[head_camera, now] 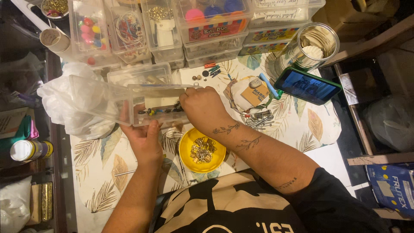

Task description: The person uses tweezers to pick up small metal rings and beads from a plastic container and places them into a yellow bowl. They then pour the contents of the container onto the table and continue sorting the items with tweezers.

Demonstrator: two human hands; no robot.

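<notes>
My left hand (pixel 145 137) holds a clear plastic box (pixel 161 103) from below, its lid (pixel 95 98) hinged open to the left. My right hand (pixel 202 103) reaches into the box from the right, fingers down among small dark beads and bits inside. Whether the fingers pinch anything is hidden. Just below the box sits a round yellow dish (pixel 186 149) with several small gold clips in it.
Stacked clear storage boxes (pixel 213 23) of beads and craft parts line the back. A phone (pixel 307 85) leans by a glass jar (pixel 311 43) at right. Loose metal findings (pixel 258 120), a white plastic bag (pixel 60 101) and a leaf-print tablecloth (pixel 302 125) surround the work spot.
</notes>
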